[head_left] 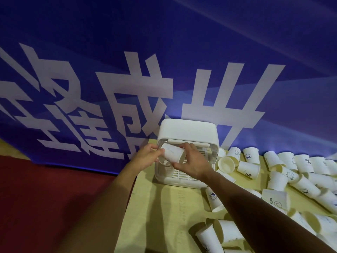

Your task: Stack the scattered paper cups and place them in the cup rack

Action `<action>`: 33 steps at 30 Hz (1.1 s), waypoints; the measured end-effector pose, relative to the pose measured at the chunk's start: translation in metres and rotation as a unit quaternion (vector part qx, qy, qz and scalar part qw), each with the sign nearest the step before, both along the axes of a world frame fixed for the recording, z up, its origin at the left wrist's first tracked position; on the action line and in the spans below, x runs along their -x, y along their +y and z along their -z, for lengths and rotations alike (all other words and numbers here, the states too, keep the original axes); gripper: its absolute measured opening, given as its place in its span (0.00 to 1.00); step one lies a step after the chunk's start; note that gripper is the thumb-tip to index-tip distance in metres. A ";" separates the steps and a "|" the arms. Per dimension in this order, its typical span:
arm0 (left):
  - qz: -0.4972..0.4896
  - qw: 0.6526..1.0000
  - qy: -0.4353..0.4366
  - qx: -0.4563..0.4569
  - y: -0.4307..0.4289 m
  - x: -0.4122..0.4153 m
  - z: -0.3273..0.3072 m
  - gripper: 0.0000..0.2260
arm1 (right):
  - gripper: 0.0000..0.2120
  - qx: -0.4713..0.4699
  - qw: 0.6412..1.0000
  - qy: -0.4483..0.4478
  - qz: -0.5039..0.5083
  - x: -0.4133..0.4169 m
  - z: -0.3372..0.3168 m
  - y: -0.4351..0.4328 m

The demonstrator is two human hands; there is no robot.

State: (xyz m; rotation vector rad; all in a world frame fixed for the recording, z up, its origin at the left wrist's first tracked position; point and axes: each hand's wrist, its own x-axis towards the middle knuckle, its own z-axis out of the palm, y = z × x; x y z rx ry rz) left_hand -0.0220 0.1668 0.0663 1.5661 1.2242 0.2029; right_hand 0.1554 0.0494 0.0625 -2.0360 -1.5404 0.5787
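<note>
Both hands on one paper cup point(172, 154) at the cup rack point(187, 133) mouth — left hand point(148, 157) and right hand point(193, 162) each pinching it, cup tilted sideways

1. The cup rack point(187, 130) is white.
2. Behind it, the banner point(109, 52) is blue with big white letters.
3. Under it, the table point(164, 207) is pale yellow.
4. Right of it, the paper cups point(248, 168) are white with dark prints.
5. Left of it, the floor point(45, 198) is red.

Two bare forearms point(102, 207), left grip point(146, 157) & right grip point(192, 164) bare too, slim fingers point(187, 146).
</note>
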 end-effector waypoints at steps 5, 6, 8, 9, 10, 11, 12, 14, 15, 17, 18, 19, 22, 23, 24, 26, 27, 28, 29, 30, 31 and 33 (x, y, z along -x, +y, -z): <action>0.015 0.999 0.030 -0.018 0.005 0.002 0.000 0.13 | 0.39 -0.004 0.997 -0.074 -0.008 0.004 0.003 0.008; 0.021 0.999 0.035 -0.021 0.006 0.003 0.001 0.13 | 0.40 -0.010 0.997 -0.080 -0.009 0.005 0.003 0.009; 0.030 0.998 0.041 -0.030 0.006 0.004 0.004 0.13 | 0.42 -0.023 0.996 -0.089 -0.004 0.007 0.005 0.013; 0.033 0.998 0.041 -0.034 0.006 0.005 0.005 0.13 | 0.43 -0.029 0.995 -0.092 -0.002 0.008 0.005 0.014; 0.036 0.998 0.040 -0.035 0.005 0.006 0.007 0.13 | 0.42 -0.034 0.995 -0.095 -0.002 0.009 0.006 0.015; 0.040 0.998 0.039 -0.036 0.004 0.006 0.008 0.13 | 0.42 -0.040 0.994 -0.099 -0.004 0.010 0.007 0.016; 0.046 0.998 0.038 -0.036 0.004 0.006 0.009 0.13 | 0.41 -0.046 0.993 -0.105 -0.006 0.010 0.008 0.017; 0.056 0.997 0.036 -0.034 0.004 0.005 0.012 0.11 | 0.39 -0.057 0.991 -0.117 -0.009 0.011 0.011 0.018; 0.058 0.997 0.037 -0.032 0.004 0.004 0.013 0.10 | 0.38 -0.059 0.991 -0.119 -0.009 0.012 0.012 0.018; 0.059 0.997 0.040 -0.026 0.004 0.003 0.016 0.10 | 0.38 -0.051 0.992 -0.116 -0.015 0.012 0.014 0.020; 0.060 0.997 0.040 -0.025 0.004 0.002 0.017 0.11 | 0.38 -0.043 0.992 -0.113 -0.022 0.012 0.016 0.020; 0.061 0.997 0.038 -0.025 0.004 0.002 0.019 0.12 | 0.38 -0.032 0.993 -0.112 -0.031 0.012 0.017 0.021; 0.060 0.997 0.031 -0.033 0.003 0.001 0.023 0.14 | 0.36 -0.018 0.993 -0.109 -0.041 0.012 0.019 0.021; 0.056 0.997 0.028 -0.033 0.003 0.001 0.025 0.14 | 0.34 -0.021 0.993 -0.113 -0.038 0.012 0.020 0.021; 0.053 0.998 0.024 -0.032 0.003 0.001 0.026 0.15 | 0.33 -0.025 0.992 -0.121 -0.035 0.012 0.021 0.021; 0.051 0.998 0.021 -0.027 0.004 0.001 0.029 0.16 | 0.32 -0.030 0.990 -0.137 -0.029 0.014 0.024 0.020; 0.051 0.998 0.024 -0.025 0.005 0.001 0.031 0.16 | 0.32 -0.029 0.989 -0.140 -0.025 0.015 0.026 0.019; 0.050 0.998 0.027 -0.023 0.006 0.002 0.033 0.16 | 0.32 -0.024 0.989 -0.141 -0.020 0.015 0.028 0.019; 0.047 0.998 0.029 -0.019 0.007 0.002 0.035 0.15 | 0.32 -0.016 0.990 -0.140 -0.016 0.016 0.030 0.018; 0.041 0.999 0.029 -0.015 0.008 0.002 0.037 0.14 | 0.32 -0.007 0.990 -0.139 -0.014 0.016 0.032 0.018; 0.036 0.999 0.027 -0.012 0.009 0.002 0.038 0.13 | 0.33 0.002 0.990 -0.139 -0.011 0.016 0.035 0.018; 0.031 0.999 0.024 -0.009 0.010 0.003 0.040 0.11 | 0.33 0.016 0.991 -0.130 -0.006 0.017 0.039 0.019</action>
